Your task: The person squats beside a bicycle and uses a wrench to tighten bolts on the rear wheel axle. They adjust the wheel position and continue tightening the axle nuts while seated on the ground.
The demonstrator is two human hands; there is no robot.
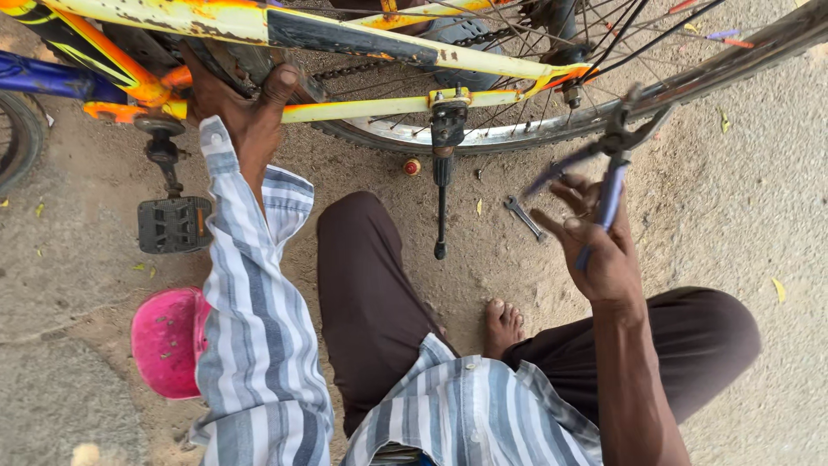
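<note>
The pliers [614, 164] look the likeliest thing to slip: their nose bites at the rim [690, 86] of the rear wheel, close among the thin spokes [604, 39], and a twist off-line could skid the jaws onto a spoke or spring the handles out of the grip. The right hand [599, 250] holds them loosely, I judge, fingers curled round the blue handles from below with a couple of fingertips spread free, so the tool stands up and away from the palm toward the wheel. The left hand [250, 116] is clamped on the frame [379, 108] near the crank, thumb hooked over the yellow tube; if it lets go, the bike, resting on its kickstand [442, 198], might roll or tip toward the bare foot [503, 326]. A spanner [524, 217] lies in the dirt just left of the right hand, apart from it, and a pedal [174, 224] hangs below the left.
</note>
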